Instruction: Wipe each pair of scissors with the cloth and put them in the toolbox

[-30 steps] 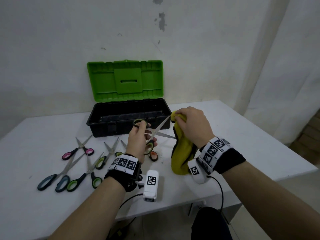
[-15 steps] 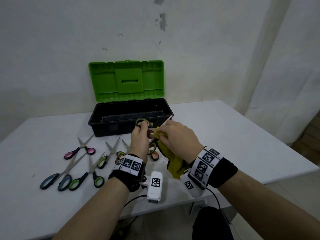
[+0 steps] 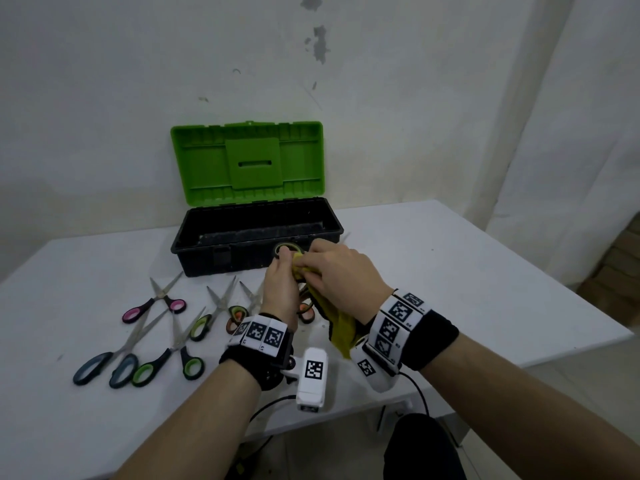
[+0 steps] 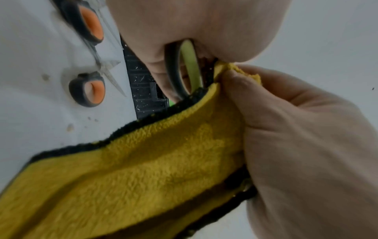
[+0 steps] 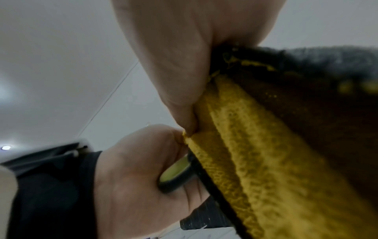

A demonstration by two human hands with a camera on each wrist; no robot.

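My left hand [image 3: 282,289] grips a pair of green-handled scissors [image 3: 288,249] by the handle loops, just in front of the toolbox; the loop shows in the left wrist view [image 4: 184,67] and the right wrist view [image 5: 175,174]. My right hand [image 3: 341,271] pinches the yellow cloth [image 3: 341,329] around the blades close to the handles, so the blades are hidden. The cloth [image 4: 143,169] hangs down below my right hand [image 4: 286,129]. The black toolbox [image 3: 256,233] stands open with its green lid [image 3: 247,164] upright.
Several more scissors lie on the white table [image 3: 450,258] to my left: a pink-handled pair [image 3: 154,304], a blue-grey pair [image 3: 104,365], green pairs [image 3: 166,358], and an orange-handled pair [image 4: 88,61] under my hands. A wall stands behind the toolbox.
My right hand has slid the cloth along the blades from the tips toward the handles, meeting my left hand. The open blades are now covered.
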